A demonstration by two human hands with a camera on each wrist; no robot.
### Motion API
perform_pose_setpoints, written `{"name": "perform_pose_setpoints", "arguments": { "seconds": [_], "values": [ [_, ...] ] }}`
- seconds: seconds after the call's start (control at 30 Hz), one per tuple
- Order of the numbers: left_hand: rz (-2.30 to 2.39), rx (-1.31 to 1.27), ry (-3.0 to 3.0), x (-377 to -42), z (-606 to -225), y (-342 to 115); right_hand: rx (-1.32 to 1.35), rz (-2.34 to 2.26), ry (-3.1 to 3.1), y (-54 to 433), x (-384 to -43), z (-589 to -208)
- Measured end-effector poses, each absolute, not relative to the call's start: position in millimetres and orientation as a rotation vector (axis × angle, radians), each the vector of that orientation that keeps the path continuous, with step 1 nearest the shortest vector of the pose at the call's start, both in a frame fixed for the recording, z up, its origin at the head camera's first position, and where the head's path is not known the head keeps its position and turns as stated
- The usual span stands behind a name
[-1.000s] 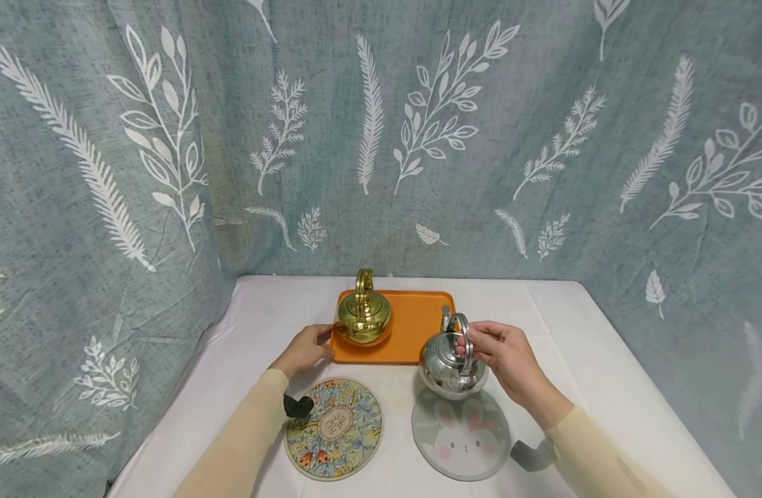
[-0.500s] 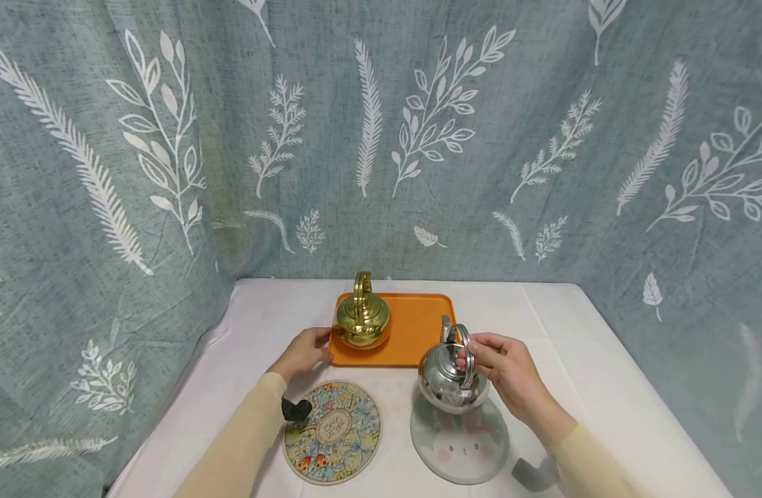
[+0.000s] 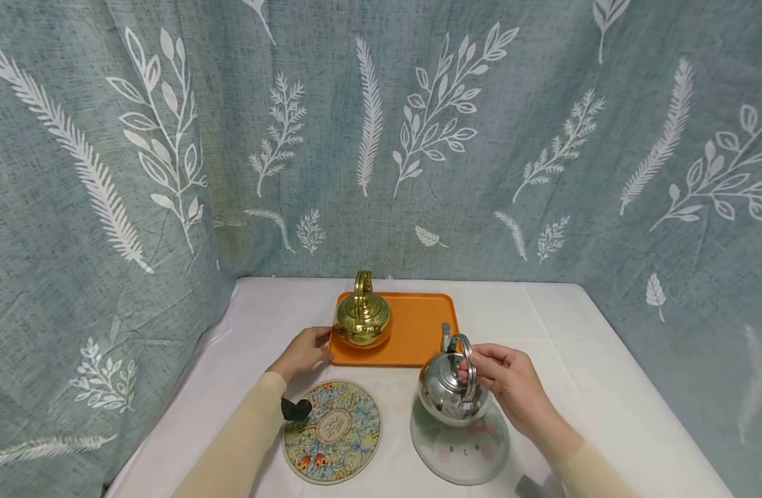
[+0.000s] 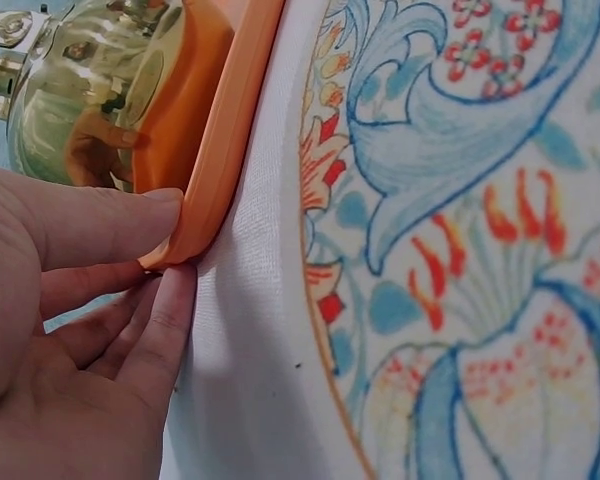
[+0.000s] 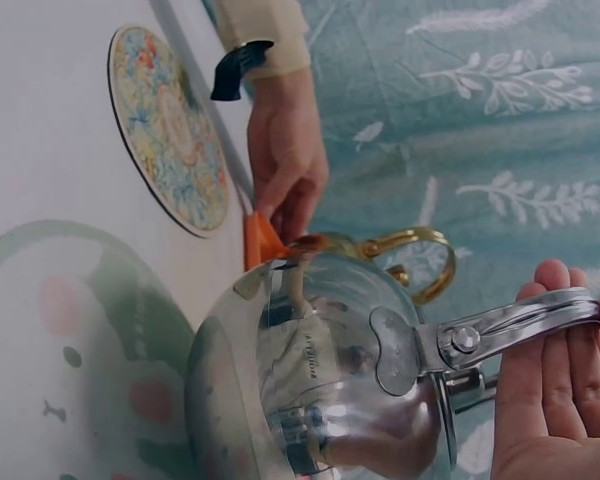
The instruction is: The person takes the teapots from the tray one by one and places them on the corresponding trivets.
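Note:
My right hand (image 3: 511, 384) grips the arched handle of a shiny silver kettle (image 3: 449, 394). The kettle overlaps the far half of a round grey-green mat with a rabbit face (image 3: 464, 463); in the right wrist view its body (image 5: 320, 370) hangs close over that mat. At the near left corner of an orange tray (image 3: 418, 325), my left hand (image 3: 304, 351) pinches the rim. The left wrist view shows the thumb on top of the tray's edge (image 4: 220, 150) and fingers beneath. A gold kettle (image 3: 362, 321) stands upright on the tray's left side.
A round floral mat (image 3: 332, 432) lies on the white-covered table (image 3: 524, 325), left of the rabbit mat and in front of the tray. Blue-grey curtains (image 3: 331, 138) with white leaf patterns enclose the back and sides.
My right hand has brought the silver kettle nearer and lower, from the tray's front edge further over the rabbit mat. The left hand, tray and gold kettle have stayed put.

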State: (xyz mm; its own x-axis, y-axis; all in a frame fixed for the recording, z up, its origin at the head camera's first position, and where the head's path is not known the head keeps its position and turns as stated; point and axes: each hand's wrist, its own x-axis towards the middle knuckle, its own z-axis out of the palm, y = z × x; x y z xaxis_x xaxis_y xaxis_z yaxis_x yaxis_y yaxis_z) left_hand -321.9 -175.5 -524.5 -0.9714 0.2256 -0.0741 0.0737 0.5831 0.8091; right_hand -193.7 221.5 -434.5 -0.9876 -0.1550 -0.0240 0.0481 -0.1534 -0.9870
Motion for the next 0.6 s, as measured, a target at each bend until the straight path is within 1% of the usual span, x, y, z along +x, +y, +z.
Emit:
{"name": "perform_pose_setpoints", "arguments": {
  "seconds": [0.6],
  "values": [
    [1.360, 0.241, 2.625, -318.8, -523.3, -175.7, -0.127, -2.293, 1.957, 222.1, -182.1, -447.5]
  ]
}}
